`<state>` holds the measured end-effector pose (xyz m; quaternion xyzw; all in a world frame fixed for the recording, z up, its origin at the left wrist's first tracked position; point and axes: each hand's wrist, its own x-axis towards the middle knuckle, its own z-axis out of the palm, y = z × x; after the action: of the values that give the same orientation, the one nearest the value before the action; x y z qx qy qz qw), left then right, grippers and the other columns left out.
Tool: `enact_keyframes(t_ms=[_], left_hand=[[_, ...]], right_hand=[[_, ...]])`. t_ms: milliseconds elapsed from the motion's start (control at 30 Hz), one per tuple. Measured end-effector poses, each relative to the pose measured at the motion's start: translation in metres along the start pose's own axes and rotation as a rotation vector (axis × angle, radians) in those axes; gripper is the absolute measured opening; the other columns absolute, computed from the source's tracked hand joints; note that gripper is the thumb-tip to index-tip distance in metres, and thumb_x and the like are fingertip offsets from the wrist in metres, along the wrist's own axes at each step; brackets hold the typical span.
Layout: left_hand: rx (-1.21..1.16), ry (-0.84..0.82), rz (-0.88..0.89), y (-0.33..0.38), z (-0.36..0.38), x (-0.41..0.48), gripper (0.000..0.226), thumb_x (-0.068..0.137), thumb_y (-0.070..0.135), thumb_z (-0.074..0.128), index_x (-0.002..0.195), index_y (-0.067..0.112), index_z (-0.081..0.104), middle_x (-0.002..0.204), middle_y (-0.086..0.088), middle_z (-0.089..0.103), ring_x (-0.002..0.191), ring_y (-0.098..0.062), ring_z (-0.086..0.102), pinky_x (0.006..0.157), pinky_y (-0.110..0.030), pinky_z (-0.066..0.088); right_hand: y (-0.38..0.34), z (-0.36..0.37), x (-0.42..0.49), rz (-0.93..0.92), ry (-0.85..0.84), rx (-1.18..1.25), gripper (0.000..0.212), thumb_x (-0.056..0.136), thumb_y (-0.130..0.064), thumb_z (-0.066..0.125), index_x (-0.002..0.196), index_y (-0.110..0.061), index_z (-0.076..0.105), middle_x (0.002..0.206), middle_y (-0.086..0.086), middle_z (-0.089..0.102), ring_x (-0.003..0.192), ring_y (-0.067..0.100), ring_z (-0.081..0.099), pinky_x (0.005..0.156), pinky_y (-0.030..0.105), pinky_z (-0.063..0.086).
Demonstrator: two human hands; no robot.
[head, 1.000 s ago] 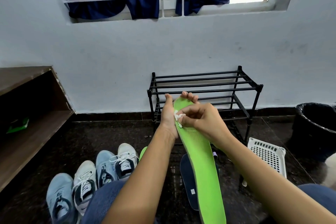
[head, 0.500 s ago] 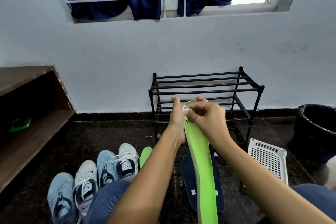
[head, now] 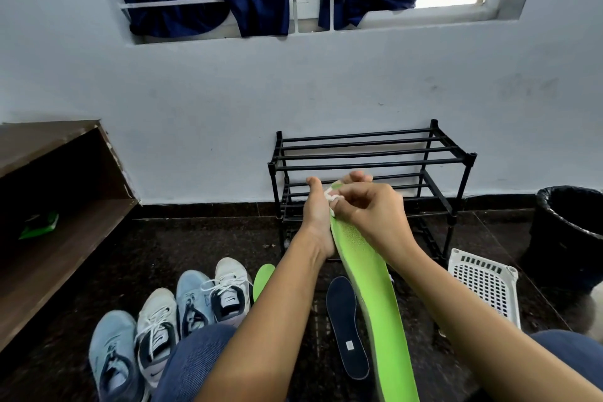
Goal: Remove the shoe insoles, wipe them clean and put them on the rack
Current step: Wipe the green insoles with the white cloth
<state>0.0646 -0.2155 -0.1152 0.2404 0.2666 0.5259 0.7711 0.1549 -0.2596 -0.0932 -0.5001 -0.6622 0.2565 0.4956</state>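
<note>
left hand (head: 315, 215): grips the toe end of the green insole (head: 368, 271).
right hand (head: 368, 209): pinches a white wipe (head: 331, 196) against it.
long axis: from both hands back toward the lap; rack (head: 359, 150) beyond.

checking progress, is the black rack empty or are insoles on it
Empty where visible: the rack shows bare bars, its lower tier partly hidden. The left hand holds the green insole, the right hand pinches a wipe.
</note>
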Motion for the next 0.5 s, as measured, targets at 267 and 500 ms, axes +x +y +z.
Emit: enact_keyframes(t_ms=[267, 500], left_hand=[[-0.212, 0.019, 0.112, 0.015, -0.003, 0.001, 0.081, 0.093, 0.069, 0.017, 0.057, 0.008, 0.057, 0.063, -0.008, 0.056, 0.064, -0.023, 0.06, 0.081, -0.035, 0.046], [-0.116, 0.012, 0.167, 0.018, 0.005, -0.005, 0.061, 0.095, 0.054, 0.038, 0.053, 0.011, 0.053, 0.063, -0.006, 0.055, 0.069, -0.022, 0.057, 0.081, -0.033, 0.042]], right_hand=[[0.001, -0.007, -0.008, 0.19, -0.412, 0.355, 0.012, 0.078, 0.004, 0.069, 0.082, -0.007, 0.073, 0.072, 0.012, 0.068, 0.064, 0.017, 0.064, 0.068, 0.026, 0.057], [-0.001, -0.003, -0.011, 0.082, -0.239, 0.239, 0.017, 0.077, -0.002, 0.073, 0.075, -0.019, 0.074, 0.063, 0.002, 0.069, 0.06, 0.012, 0.063, 0.07, 0.03, 0.056]])
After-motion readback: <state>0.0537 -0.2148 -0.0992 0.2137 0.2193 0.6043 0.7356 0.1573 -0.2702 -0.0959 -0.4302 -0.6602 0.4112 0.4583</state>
